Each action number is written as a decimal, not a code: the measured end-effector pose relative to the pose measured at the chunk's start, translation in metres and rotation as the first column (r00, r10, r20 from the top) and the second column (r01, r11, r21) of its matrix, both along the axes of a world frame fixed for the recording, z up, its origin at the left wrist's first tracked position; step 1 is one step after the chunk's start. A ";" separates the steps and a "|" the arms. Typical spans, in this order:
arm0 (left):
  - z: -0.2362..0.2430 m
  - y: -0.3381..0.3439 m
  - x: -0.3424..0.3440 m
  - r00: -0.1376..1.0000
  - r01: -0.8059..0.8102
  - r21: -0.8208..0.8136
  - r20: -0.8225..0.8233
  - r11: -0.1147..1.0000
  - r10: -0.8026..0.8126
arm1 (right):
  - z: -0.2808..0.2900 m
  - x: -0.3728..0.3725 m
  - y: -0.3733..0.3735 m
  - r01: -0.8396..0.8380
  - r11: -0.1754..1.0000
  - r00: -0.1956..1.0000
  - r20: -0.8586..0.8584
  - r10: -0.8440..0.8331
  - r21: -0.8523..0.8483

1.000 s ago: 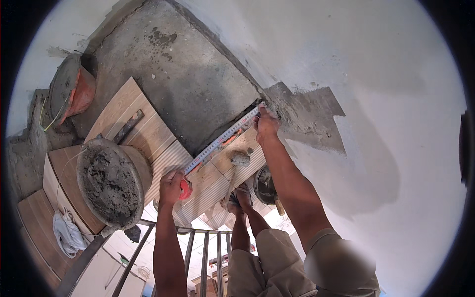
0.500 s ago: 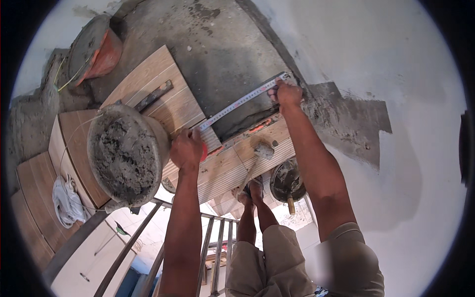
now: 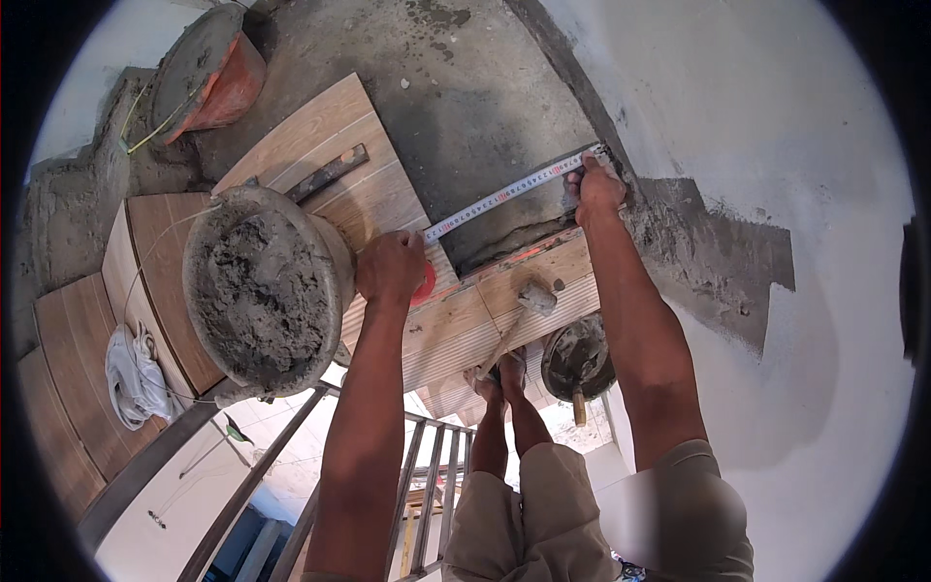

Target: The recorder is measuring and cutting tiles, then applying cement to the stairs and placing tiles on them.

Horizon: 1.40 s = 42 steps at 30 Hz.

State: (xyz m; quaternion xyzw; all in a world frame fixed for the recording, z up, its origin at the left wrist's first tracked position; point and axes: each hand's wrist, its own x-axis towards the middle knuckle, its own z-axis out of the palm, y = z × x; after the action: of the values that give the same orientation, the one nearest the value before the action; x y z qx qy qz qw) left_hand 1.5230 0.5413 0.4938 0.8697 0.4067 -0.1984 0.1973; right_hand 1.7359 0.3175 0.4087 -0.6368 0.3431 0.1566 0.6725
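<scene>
A white tape measure [image 3: 509,194] is stretched across the gap between a wood-look tile and the right-hand wall. My left hand [image 3: 391,268] grips its body by the tile's edge; a red, round part of the case [image 3: 425,282] shows below my fingers. At the wall side, my right hand [image 3: 598,190] pinches the tape's far end. The wood-look tile [image 3: 330,126] lies left of the gap, with a dark flat metal bar [image 3: 330,173] on it. Bare grey concrete [image 3: 475,116] shows beyond the tape.
A large bucket of wet mortar [image 3: 262,291] stands left of my left hand. Below the gap, a mallet [image 3: 535,298] rests on the tiled step edge. A dark bowl with a handled tool [image 3: 579,361] is near my feet. Metal railing [image 3: 422,485] runs below; an orange tub [image 3: 218,82] sits far left.
The whole view has shifted slightly, moving the scene right and up. My left hand has come a little closer to the tile's edge along the tape. Both hands keep their hold.
</scene>
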 end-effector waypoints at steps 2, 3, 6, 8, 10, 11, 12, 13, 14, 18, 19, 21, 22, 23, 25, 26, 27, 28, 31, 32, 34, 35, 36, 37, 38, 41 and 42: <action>0.002 0.001 0.003 1.000 -0.011 -0.030 0.005 0.999 0.012 | -0.006 0.000 -0.001 0.002 0.999 0.999 0.039 -0.004 0.050; 0.003 0.001 0.004 1.000 -0.012 -0.027 0.003 1.000 0.012 | -0.009 0.000 -0.001 0.002 0.999 0.999 0.037 -0.004 0.053; 0.003 0.001 0.006 1.000 0.004 -0.047 -0.008 0.999 -0.004 | -0.011 0.001 0.000 0.037 0.999 0.999 0.028 -0.038 0.037; 0.007 -0.002 0.009 1.000 0.009 -0.071 -0.003 0.997 -0.009 | -0.012 0.005 -0.004 0.062 0.998 0.998 0.030 -0.062 -0.015; -0.007 -0.004 0.010 0.998 0.058 -0.021 0.034 0.998 -0.057 | -0.029 0.015 -0.010 0.129 0.991 0.991 0.041 -0.131 0.047; -0.010 -0.005 0.011 0.993 0.098 0.037 0.059 0.994 -0.100 | -0.028 0.019 -0.014 0.188 0.976 0.980 0.039 -0.193 0.114; -0.011 0.000 0.007 0.992 0.105 0.019 0.072 0.994 -0.106 | -0.030 0.018 -0.012 0.194 0.976 0.978 0.053 -0.199 0.097; -0.008 0.005 0.002 0.996 0.070 -0.010 0.054 0.998 -0.069 | -0.024 0.009 0.004 0.175 0.984 0.984 0.015 -0.176 0.040; -0.005 0.004 0.002 0.999 0.035 -0.036 0.039 0.999 -0.033 | -0.019 0.004 0.008 0.156 0.988 0.988 -0.021 -0.156 -0.015; 0.000 0.002 0.010 0.998 0.057 -0.021 0.008 0.998 -0.057 | -0.014 0.004 -0.003 0.086 0.996 0.993 0.083 -0.089 0.033; -0.001 0.002 0.010 0.998 0.057 -0.040 0.013 0.998 -0.056 | -0.010 0.003 -0.002 0.084 0.996 0.993 0.081 -0.087 0.036; -0.002 0.005 0.007 0.999 0.053 -0.053 0.012 0.997 -0.052 | -0.006 0.000 0.003 0.115 0.993 0.990 0.073 -0.117 0.030; -0.001 0.006 0.007 0.998 0.055 -0.061 0.022 0.997 -0.054 | -0.007 -0.002 0.004 0.126 0.991 0.987 0.090 -0.130 0.044; -0.001 0.007 0.006 0.998 0.057 -0.067 0.031 0.996 -0.055 | -0.009 -0.002 0.004 0.124 0.991 0.988 0.086 -0.127 0.047; -0.001 0.005 0.008 0.999 0.045 -0.072 0.028 0.996 -0.043 | -0.013 -0.001 -0.001 0.093 0.995 0.986 0.139 -0.097 0.034; -0.001 0.004 0.009 0.999 0.033 -0.073 0.027 0.997 -0.031 | -0.016 -0.001 -0.002 0.101 0.994 0.983 0.150 -0.105 0.036; -0.004 0.003 0.010 1.000 0.024 -0.065 0.020 0.998 -0.023 | -0.016 0.000 -0.005 0.093 0.995 0.985 0.143 -0.098 0.044; -0.008 0.003 0.008 1.000 0.021 -0.040 0.014 0.999 -0.020 | -0.013 0.000 -0.004 0.108 0.994 0.985 0.133 -0.112 0.031; -0.002 0.002 0.007 0.997 0.051 -0.006 0.056 0.999 -0.051 | -0.011 0.001 -0.005 0.121 0.992 0.987 0.106 -0.123 0.019; 0.002 0.001 0.009 0.998 0.055 -0.032 0.040 0.998 -0.053 | -0.011 0.001 -0.006 0.123 0.992 0.988 0.094 -0.123 0.009; 0.003 0.002 0.009 0.998 0.056 -0.058 0.024 0.997 -0.054 | -0.013 -0.001 -0.003 0.126 0.992 0.987 0.099 -0.127 0.010; 0.002 0.002 0.009 0.998 0.056 -0.063 0.029 0.996 -0.055 | -0.013 -0.001 -0.001 0.132 0.991 0.986 0.105 -0.132 0.009; 0.001 0.003 0.008 0.998 0.057 -0.068 0.034 0.996 -0.055 | -0.012 0.000 -0.001 0.130 0.991 0.986 0.105 -0.130 0.009; 0.000 0.003 0.007 0.998 0.055 -0.066 0.033 0.996 -0.053 | -0.011 0.001 0.001 0.152 0.988 0.985 0.077 -0.153 0.010; -0.001 0.003 0.006 0.997 0.053 -0.059 0.051 0.997 -0.050 | -0.009 0.001 0.002 0.175 0.985 0.983 0.050 -0.175 0.010; -0.003 0.003 0.004 0.995 0.058 -0.037 0.088 0.998 -0.055 | -0.009 -0.001 -0.001 0.056 0.998 0.997 0.061 -0.053 -0.039; -0.004 0.002 0.004 0.993 0.066 -0.020 0.104 0.998 -0.063 | -0.010 0.000 -0.002 0.056 0.998 0.997 0.063 -0.053 -0.041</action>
State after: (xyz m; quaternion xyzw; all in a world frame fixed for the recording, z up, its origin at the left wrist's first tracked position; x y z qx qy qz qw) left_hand 1.5268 0.5435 0.4897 0.8891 0.3652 -0.1640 0.2218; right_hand 1.7358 0.3154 0.3986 -0.6461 0.3427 0.1111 0.6729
